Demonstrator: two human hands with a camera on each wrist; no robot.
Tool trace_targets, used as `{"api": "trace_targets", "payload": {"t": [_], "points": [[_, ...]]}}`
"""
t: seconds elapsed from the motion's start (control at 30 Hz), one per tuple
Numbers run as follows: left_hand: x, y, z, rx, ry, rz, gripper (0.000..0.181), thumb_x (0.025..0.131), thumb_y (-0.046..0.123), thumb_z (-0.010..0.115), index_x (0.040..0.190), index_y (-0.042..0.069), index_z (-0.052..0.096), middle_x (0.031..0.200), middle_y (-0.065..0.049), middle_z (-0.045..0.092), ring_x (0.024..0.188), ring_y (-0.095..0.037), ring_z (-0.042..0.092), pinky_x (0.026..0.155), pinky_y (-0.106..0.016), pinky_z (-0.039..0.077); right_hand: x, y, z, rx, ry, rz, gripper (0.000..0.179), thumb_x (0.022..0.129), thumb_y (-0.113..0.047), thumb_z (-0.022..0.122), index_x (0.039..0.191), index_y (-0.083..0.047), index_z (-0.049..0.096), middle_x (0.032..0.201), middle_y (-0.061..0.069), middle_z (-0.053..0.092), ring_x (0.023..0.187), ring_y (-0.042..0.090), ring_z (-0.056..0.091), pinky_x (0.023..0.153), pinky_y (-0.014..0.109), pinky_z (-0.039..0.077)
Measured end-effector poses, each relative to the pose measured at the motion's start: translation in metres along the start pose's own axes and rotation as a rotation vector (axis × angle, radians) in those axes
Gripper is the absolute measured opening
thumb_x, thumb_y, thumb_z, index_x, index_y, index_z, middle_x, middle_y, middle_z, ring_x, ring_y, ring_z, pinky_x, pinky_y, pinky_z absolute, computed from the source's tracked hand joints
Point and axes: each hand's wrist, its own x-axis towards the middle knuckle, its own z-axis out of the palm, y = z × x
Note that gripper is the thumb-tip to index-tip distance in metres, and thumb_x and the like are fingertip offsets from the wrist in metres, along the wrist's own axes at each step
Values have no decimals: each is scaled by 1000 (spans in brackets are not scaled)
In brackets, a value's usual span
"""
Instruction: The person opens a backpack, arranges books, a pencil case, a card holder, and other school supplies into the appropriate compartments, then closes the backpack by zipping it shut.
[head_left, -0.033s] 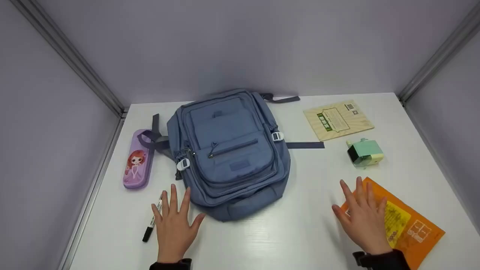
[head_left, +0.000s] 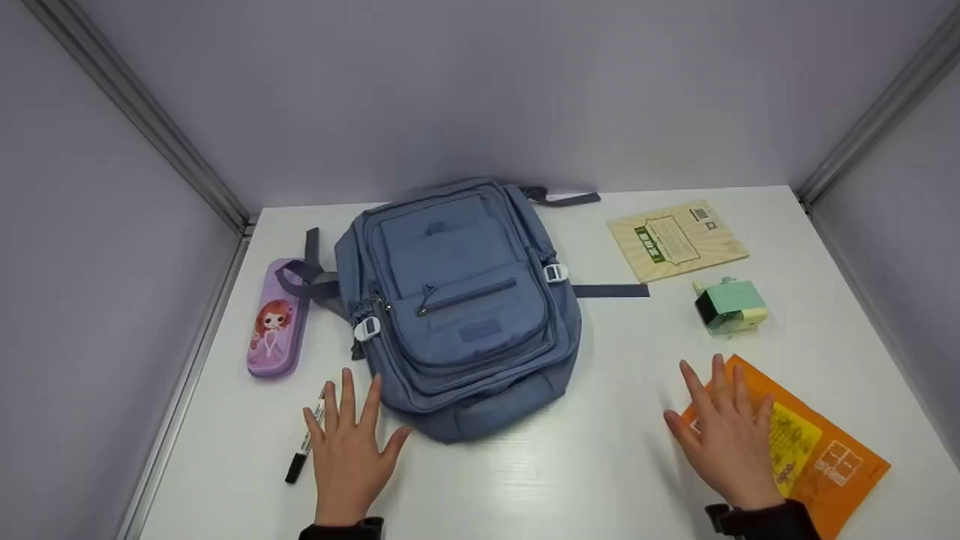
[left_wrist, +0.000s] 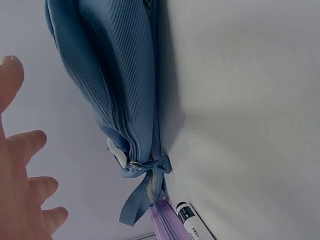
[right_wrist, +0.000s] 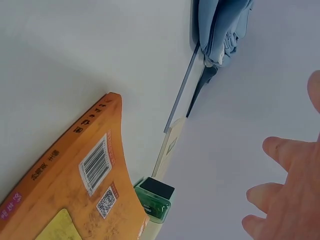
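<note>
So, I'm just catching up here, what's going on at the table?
A person has both hands out with fingers spread, holding nothing. The left hand is between the black-capped marker and the near end of the blue backpack; the right hand is above the orange book. The backpack lies on the table, with a purple case to its left and a tan booklet and small green item to its right.

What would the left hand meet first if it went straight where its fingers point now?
Probably the bag: in the head view, the left hand points at its near left edge. The hand's height above the table is unclear, so it might pass over.
</note>
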Motion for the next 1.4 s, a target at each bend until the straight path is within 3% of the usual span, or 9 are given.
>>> {"api": "trace_targets", "payload": {"t": [0.4, 0.53, 0.83, 1.0, 1.2, 1.4], "points": [[-9, 1, 2, -17, -7, -6, 80, 83, 54, 70, 150, 18, 45, 161, -24, 28, 148, -49, 25, 113, -74, 17, 1, -11, 2, 38, -10, -27, 73, 96, -38, 62, 157, -14, 27, 165, 27, 5, 152, 49, -1, 113, 75, -11], [-10, 4, 4, -29, 4, 4, 79, 83, 53, 72, 149, 18, 46, 160, -24, 31, 147, -49, 29, 112, -74, 19, 9, -23, 2, 63, -26, -58, 73, 95, -37, 64, 156, -13, 30, 165, 28, 7, 152, 50, 3, 113, 77, -4], [-12, 17, -2, -70, -27, 13, 76, 86, 48, 71, 149, 16, 46, 160, -21, 34, 146, -44, 34, 114, -70, 23, 42, -59, 17, 78, 91, -297, 72, 88, -27, 76, 148, -5, 44, 156, 31, 34, 144, 51, 31, 110, 76, 23], [-17, 18, -6, -71, 52, 50, 70, 85, 38, 75, 145, 11, 51, 151, -21, 46, 136, -42, 47, 110, -66, 34, 68, -77, 29, 85, 105, -402, 65, 85, -22, 78, 141, -2, 52, 149, 30, 45, 140, 49, 39, 108, 73, 31], [-21, 16, -4, -62, 170, 88, 60, 83, 26, 79, 135, 6, 59, 138, -23, 57, 115, -38, 61, 97, -53, 50, 93, -96, 49, 71, 99, -490, 52, 82, -14, 80, 129, -2, 62, 132, 25, 60, 129, 45, 52, 105, 68, 38], [-24, 13, -3, -63, 196, 90, 50, 82, 21, 80, 127, 4, 65, 135, -24, 58, 105, -38, 65, 85, -51, 54, 104, -107, 65, 36, 138, -537, 35, 77, -1, 79, 111, -3, 71, 110, 18, 70, 108, 38, 65, 99, 61, 46]]}}
